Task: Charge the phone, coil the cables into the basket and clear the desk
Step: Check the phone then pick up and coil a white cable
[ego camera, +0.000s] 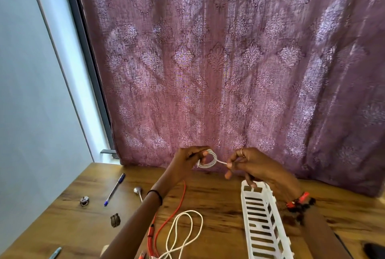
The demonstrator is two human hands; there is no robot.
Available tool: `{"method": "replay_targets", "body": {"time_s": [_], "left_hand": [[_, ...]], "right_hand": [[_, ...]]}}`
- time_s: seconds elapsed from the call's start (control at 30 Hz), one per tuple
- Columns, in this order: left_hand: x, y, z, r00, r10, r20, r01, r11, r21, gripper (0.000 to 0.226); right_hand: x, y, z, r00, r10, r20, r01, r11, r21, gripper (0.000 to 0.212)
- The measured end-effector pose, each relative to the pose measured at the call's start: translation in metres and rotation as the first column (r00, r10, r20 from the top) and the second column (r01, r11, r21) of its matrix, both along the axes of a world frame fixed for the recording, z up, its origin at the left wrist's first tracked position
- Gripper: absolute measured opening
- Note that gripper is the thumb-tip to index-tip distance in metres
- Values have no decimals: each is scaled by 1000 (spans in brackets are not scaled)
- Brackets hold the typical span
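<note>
Above the back of the wooden desk (220, 198), my left hand (190, 160) holds a small coil of white cable (209, 161). My right hand (248, 165) pinches the free end of that cable just to the right of the coil. A white slatted plastic basket (263, 221) stands on the desk under my right wrist. A second white cable (183, 231) lies in loose loops at the front, beside an orange cable (177, 206). No phone can be clearly made out.
A blue pen (114, 189), a small metal object (84, 201), a dark clip (115, 220) and a white earbud (138, 190) lie on the left of the desk. Another pen tip (55, 253) shows at the bottom left. A purple curtain (229, 71) hangs behind.
</note>
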State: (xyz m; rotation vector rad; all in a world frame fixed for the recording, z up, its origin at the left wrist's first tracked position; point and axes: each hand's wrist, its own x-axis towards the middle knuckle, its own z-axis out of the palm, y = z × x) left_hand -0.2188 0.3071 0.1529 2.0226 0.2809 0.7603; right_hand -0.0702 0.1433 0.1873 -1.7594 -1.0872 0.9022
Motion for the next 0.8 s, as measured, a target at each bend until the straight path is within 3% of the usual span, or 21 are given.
{"method": "replay_targets", "body": {"time_s": [0.1, 0.2, 0.23, 0.4, 0.5, 0.67, 0.8], "left_hand": [[2, -2, -5, 998, 51, 37, -43, 978, -203, 27], [2, -10, -10, 990, 47, 134, 33, 844, -536, 26], [2, -13, -11, 984, 50, 168, 61, 799, -599, 23], [5, -32, -13, 945, 121, 305, 192, 551, -812, 34], [7, -44, -16, 925, 189, 331, 223, 435, -872, 26], [10, -57, -29, 911, 258, 322, 231, 327, -916, 21], [8, -63, -36, 923, 215, 318, 244, 311, -919, 23]], "right_hand": [[-3, 5, -1, 982, -142, 121, 135, 989, 66, 9], [-6, 11, -7, 830, -339, 443, 268, 939, 216, 4], [-9, 12, -10, 781, -392, 486, 292, 917, 270, 4], [-23, 22, -28, 732, -502, 460, 340, 855, 391, 13], [-35, 29, -40, 714, -553, 430, 383, 822, 421, 17], [-57, 32, -63, 724, -590, 356, 445, 795, 412, 30], [-64, 31, -70, 709, -624, 330, 461, 763, 453, 29]]}}
